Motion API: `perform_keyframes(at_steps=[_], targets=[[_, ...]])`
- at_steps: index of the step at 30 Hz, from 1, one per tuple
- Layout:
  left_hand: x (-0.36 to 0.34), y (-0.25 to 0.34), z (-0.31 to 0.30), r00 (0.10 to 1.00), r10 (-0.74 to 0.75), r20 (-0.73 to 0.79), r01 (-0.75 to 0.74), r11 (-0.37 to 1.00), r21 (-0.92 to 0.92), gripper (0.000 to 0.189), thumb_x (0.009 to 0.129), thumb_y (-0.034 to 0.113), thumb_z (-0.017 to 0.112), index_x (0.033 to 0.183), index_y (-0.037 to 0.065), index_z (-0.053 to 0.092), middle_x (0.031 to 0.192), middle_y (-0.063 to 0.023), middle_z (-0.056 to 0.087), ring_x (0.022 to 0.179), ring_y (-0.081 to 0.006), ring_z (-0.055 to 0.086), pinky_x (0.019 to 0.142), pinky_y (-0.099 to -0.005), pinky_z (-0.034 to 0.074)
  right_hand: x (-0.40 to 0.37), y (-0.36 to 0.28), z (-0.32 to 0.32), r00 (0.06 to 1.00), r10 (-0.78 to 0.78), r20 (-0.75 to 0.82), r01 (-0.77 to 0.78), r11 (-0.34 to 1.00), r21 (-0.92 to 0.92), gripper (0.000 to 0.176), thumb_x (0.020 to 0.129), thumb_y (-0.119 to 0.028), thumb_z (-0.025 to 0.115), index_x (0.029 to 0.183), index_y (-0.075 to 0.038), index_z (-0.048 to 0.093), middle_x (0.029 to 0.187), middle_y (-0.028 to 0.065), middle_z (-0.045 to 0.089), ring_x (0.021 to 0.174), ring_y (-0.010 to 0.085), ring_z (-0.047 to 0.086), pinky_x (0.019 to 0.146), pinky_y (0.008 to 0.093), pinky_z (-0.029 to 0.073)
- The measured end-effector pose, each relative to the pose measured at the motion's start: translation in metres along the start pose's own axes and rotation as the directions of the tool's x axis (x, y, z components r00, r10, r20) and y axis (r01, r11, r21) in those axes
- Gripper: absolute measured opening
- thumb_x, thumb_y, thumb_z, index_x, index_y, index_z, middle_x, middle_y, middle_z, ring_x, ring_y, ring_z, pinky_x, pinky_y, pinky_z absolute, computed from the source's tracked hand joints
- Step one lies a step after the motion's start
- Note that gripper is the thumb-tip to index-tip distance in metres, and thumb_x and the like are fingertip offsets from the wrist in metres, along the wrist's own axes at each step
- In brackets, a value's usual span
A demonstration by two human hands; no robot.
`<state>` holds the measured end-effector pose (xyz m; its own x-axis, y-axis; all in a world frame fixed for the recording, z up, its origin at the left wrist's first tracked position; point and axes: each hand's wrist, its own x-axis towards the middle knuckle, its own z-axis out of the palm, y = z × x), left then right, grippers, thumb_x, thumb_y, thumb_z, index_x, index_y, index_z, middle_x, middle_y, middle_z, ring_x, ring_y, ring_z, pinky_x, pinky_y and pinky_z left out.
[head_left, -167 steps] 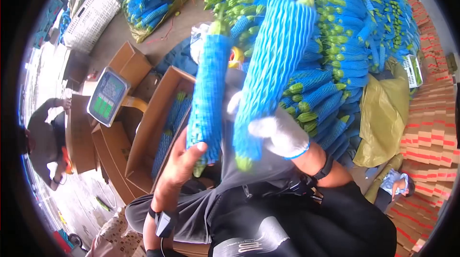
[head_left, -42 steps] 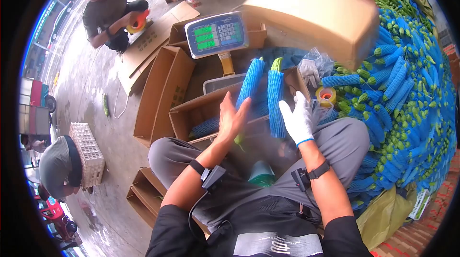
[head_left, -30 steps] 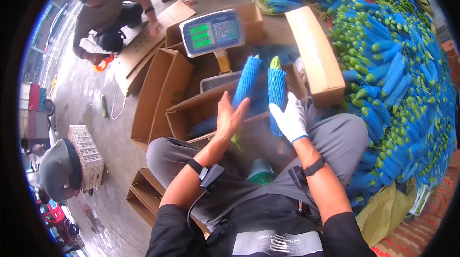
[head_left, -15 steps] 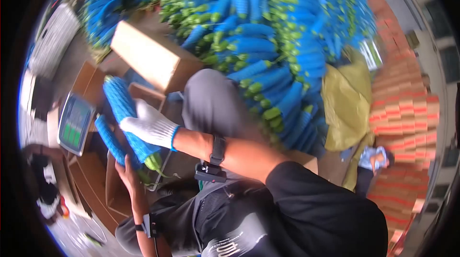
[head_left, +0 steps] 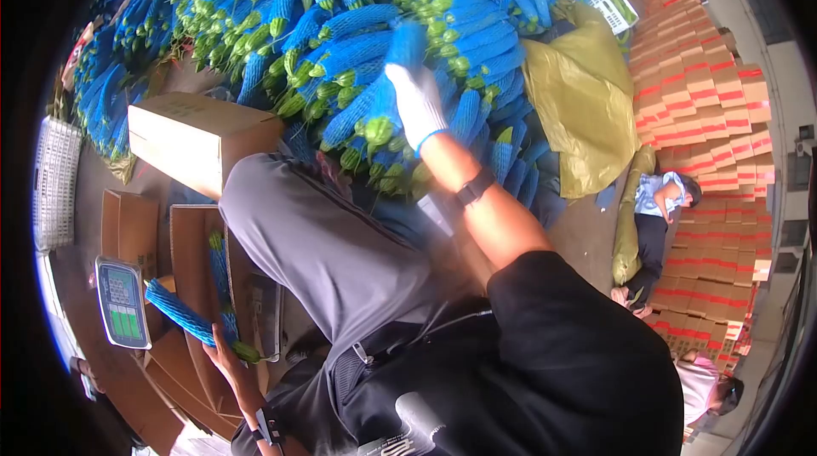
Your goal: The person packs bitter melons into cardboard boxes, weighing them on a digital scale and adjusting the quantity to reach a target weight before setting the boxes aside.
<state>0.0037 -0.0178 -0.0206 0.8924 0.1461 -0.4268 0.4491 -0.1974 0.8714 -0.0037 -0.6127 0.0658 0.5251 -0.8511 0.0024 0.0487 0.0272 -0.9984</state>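
Note:
My left hand (head_left: 225,356), bare, is closed around a slim green gourd in a blue mesh sleeve (head_left: 180,313), near an open carton. The gourd's green end shows below my fingers. Stretched out over the heap of sleeved gourds (head_left: 340,56), my right hand (head_left: 414,103) wears a white glove. It is closed on a thicker gourd in blue mesh (head_left: 407,46), whose upper part is smeared by motion. The glove hides the middle of that gourd. Other gourds lie close around and under it, their green ends showing.
A scale with a green display (head_left: 123,303) stands left of an open carton (head_left: 194,243) with sleeved gourds inside. A closed box (head_left: 200,137) sits by my knee. Yellow sacking (head_left: 583,107) lies right of the heap. Stacked cartons (head_left: 706,124) and two people (head_left: 659,201) are farther right.
My right hand has carried the thicker gourd from beside my left hand up and right to the heap. My left hand keeps the slim gourd, slightly lower. The view has shifted.

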Motion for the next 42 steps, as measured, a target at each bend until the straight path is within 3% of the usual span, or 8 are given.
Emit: perform_keyframes(at_steps=[3,8,13,18,21,29,39,42], targets=[[-0.002,0.004,-0.005,1.000,0.005,-0.031,0.000,0.988,0.154,0.051,0.102,0.046,0.070,0.133,0.007,0.058,0.107,-0.0046,0.060,0.095,-0.0168,0.057,0.085,-0.0345,0.046,0.014,0.142,-0.078,0.925,-0.314,-0.214,0.014,0.591,-0.806,0.053,0.094,-0.038,0.074,0.124,0.005,0.068,0.114,0.0226,0.076,0.108,0.0392,0.072,0.096,0.0438,0.055],[-0.021,0.020,0.004,0.998,-0.045,-0.033,0.049,0.987,0.154,0.042,0.103,0.047,0.067,0.119,0.009,0.059,0.102,-0.0032,0.057,0.090,-0.0151,0.054,0.080,-0.0336,0.044,0.000,0.147,-0.212,0.966,0.077,-0.248,-0.232,0.690,-0.686,0.046,0.094,-0.036,0.075,0.123,-0.001,0.071,0.113,0.0177,0.075,0.109,0.0322,0.072,0.093,0.0434,0.057],[-0.015,0.012,0.010,1.000,0.022,-0.022,-0.019,0.995,0.097,0.039,0.104,0.044,0.067,0.118,0.009,0.059,0.099,-0.0025,0.056,0.088,-0.0147,0.054,0.079,-0.0336,0.044,-0.033,0.141,-0.237,0.745,0.663,-0.068,-0.631,0.668,-0.396,0.050,0.099,-0.040,0.070,0.133,-0.004,0.063,0.112,0.0129,0.070,0.102,0.0273,0.070,0.083,0.0444,0.059],[-0.015,0.012,0.006,1.000,0.013,-0.028,-0.008,0.989,0.151,0.041,0.103,0.043,0.068,0.121,0.007,0.060,0.100,-0.0034,0.058,0.089,-0.0152,0.056,0.079,-0.0333,0.045,-0.049,0.135,-0.186,0.948,0.077,-0.310,-0.313,0.412,-0.856,0.063,0.085,-0.035,0.076,0.136,0.000,0.060,0.127,0.0279,0.066,0.122,0.0419,0.062,0.108,0.0484,0.049],[-0.012,0.008,0.005,0.997,0.030,-0.066,-0.018,0.983,0.180,0.042,0.103,0.043,0.069,0.121,0.006,0.060,0.100,-0.0039,0.059,0.089,-0.0148,0.056,0.078,-0.0333,0.045,-0.037,0.102,-0.158,0.953,-0.272,0.134,0.224,0.336,-0.915,0.051,0.088,-0.029,0.073,0.132,-0.005,0.063,0.132,0.0205,0.067,0.127,0.0375,0.060,0.110,0.0479,0.047],[0.006,-0.020,-0.017,0.992,0.122,-0.018,-0.116,0.974,0.193,0.047,0.103,0.044,0.069,0.124,0.003,0.059,0.098,-0.0069,0.065,0.085,-0.0167,0.058,0.081,-0.0345,0.046,0.008,0.090,-0.038,0.690,0.018,0.723,0.714,0.142,-0.685,0.035,0.085,-0.026,0.068,0.116,-0.011,0.072,0.117,0.0086,0.068,0.119,0.0297,0.061,0.102,0.0477,0.048],[-0.011,-0.003,-0.001,0.991,0.092,-0.096,-0.064,0.963,0.263,0.054,0.102,0.044,0.069,0.133,0.001,0.056,0.108,-0.0100,0.066,0.094,-0.0191,0.061,0.086,-0.0356,0.048,0.014,0.096,0.013,0.645,0.327,0.690,0.743,-0.060,-0.666,0.036,0.083,-0.033,0.073,0.114,-0.014,0.074,0.118,0.0130,0.070,0.116,0.0313,0.065,0.097,0.0470,0.052],[-0.015,0.004,0.011,0.991,0.043,-0.127,-0.016,0.979,0.202,0.051,0.104,0.040,0.068,0.135,0.001,0.055,0.107,-0.0086,0.065,0.094,-0.0185,0.060,0.087,-0.0351,0.048,0.037,0.090,0.020,0.773,0.095,0.627,0.613,0.143,-0.777,0.036,0.083,-0.033,0.068,0.112,-0.013,0.075,0.116,0.0116,0.073,0.115,0.0329,0.067,0.099,0.0482,0.052]])
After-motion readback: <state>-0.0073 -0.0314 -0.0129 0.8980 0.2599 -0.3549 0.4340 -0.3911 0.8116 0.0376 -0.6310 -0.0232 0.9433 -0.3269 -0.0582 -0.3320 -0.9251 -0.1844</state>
